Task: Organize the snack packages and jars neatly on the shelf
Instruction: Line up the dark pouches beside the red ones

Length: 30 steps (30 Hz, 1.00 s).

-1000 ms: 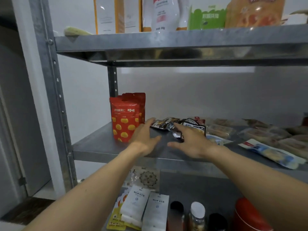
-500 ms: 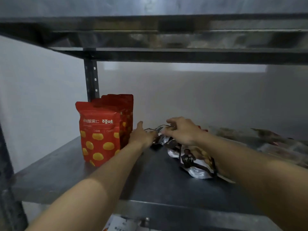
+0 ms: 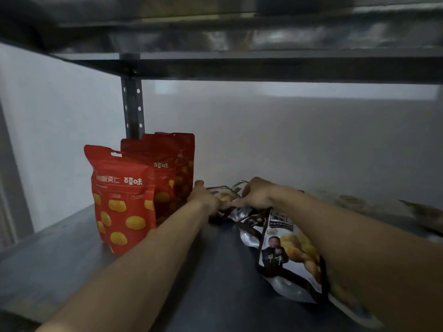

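hands: right hand (image 3: 257,195) pinches a silver packet (image 3: 225,197) far back on the shelf (image 3: 60,271); left hand (image 3: 203,200) touches it, grip unclear | nearby: red bags (image 3: 122,200) upright just left | risk: lifting could drag the overlapping packets (image 3: 282,250), or the left forearm could topple the bags

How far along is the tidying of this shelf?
Early on. Red snack bags already stand upright at the left of the shelf. The left hand and right hand grip one rear packet from a heap; a silver packet lies flat in front, and blurred packets sprawl rightward.
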Each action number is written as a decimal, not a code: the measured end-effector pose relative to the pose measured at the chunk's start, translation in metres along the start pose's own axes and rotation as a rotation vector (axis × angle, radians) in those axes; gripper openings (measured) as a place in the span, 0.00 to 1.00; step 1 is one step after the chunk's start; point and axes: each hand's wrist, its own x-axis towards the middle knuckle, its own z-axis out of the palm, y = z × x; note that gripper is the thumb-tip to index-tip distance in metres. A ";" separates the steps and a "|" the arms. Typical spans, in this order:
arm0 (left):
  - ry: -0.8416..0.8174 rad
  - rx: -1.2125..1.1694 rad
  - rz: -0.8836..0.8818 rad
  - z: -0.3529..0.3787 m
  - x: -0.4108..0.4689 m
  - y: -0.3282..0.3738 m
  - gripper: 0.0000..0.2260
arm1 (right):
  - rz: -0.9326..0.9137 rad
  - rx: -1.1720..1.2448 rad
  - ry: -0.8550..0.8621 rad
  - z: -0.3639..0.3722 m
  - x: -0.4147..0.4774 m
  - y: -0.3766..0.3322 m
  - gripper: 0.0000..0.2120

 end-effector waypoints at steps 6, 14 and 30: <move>-0.069 -0.116 0.129 0.013 -0.007 0.007 0.46 | 0.128 0.220 -0.087 -0.011 -0.006 0.023 0.39; -0.017 -0.075 0.338 0.010 -0.017 0.012 0.40 | 0.000 0.368 0.203 -0.003 0.005 0.030 0.30; 0.032 -0.018 0.329 0.016 0.002 0.002 0.23 | -0.026 0.440 0.279 0.007 0.038 0.039 0.30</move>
